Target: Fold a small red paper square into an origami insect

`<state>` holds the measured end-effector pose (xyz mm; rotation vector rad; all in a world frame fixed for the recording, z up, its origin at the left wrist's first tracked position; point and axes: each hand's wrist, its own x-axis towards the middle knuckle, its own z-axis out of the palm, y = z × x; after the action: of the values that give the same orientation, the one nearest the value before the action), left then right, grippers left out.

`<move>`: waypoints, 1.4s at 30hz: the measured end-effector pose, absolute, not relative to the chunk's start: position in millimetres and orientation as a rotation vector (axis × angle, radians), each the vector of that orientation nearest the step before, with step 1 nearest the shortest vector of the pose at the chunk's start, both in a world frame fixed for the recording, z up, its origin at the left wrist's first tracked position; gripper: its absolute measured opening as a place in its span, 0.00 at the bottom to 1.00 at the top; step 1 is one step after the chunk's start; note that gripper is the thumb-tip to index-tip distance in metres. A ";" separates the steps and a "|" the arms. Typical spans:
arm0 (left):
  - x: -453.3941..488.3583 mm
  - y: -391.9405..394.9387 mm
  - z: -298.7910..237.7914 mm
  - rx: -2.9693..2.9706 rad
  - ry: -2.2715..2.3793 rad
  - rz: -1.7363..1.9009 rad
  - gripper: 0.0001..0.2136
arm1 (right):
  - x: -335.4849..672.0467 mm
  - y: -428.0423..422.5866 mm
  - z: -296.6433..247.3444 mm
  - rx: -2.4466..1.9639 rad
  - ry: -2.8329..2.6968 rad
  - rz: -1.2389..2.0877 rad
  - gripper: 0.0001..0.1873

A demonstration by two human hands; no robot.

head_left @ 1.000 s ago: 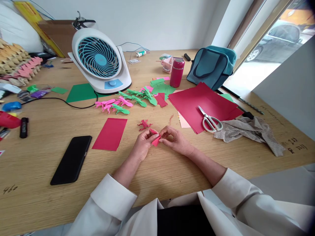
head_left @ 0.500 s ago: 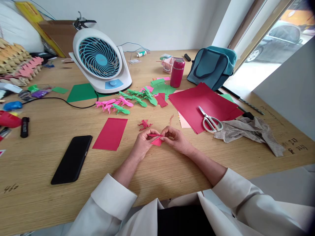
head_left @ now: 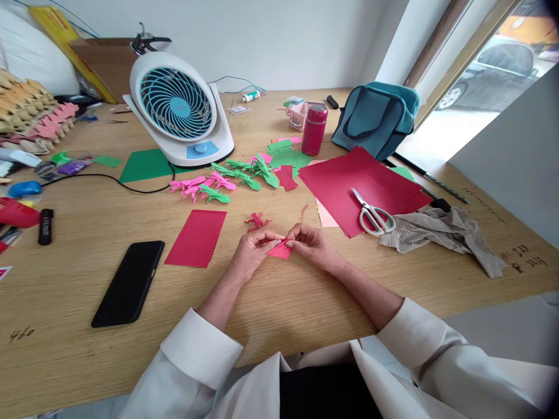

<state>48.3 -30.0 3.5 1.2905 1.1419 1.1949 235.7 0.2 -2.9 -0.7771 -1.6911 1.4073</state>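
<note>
Red paper (head_left: 279,251), folded, long axis roughly crosswise

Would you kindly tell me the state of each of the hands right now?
Left hand: closed, pinching the folded red paper.
Right hand: closed, pinching the same paper's other side.

Red paper (head_left: 279,251), folded and pinched!
Small, creased, it's between left hand (head_left: 252,254) and right hand (head_left: 317,249), a flat flap spreading nearside, top edge partly hidden.

White fan (head_left: 179,106) — tilted back, black phone (head_left: 128,284) — lying flat, teal bag (head_left: 371,123), red flask (head_left: 314,130)
</note>
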 end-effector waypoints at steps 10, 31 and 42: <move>44.3 -31.8 4.0 1.449 1.137 1.136 0.09 | 237.5 1.5 -4.3 -0.802 -1.742 1.303 0.16; 51.6 -36.7 3.1 1.622 1.339 1.213 0.04 | 234.9 3.4 -7.8 -0.803 -1.629 1.367 0.19; 51.9 -36.5 2.8 1.717 1.370 1.261 0.03 | 237.3 2.6 -3.6 -0.818 -1.706 1.253 0.18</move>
<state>51.9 -36.5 2.8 1.7175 1.3696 1.2605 237.3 2.6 -3.6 -0.8177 -1.7063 1.2529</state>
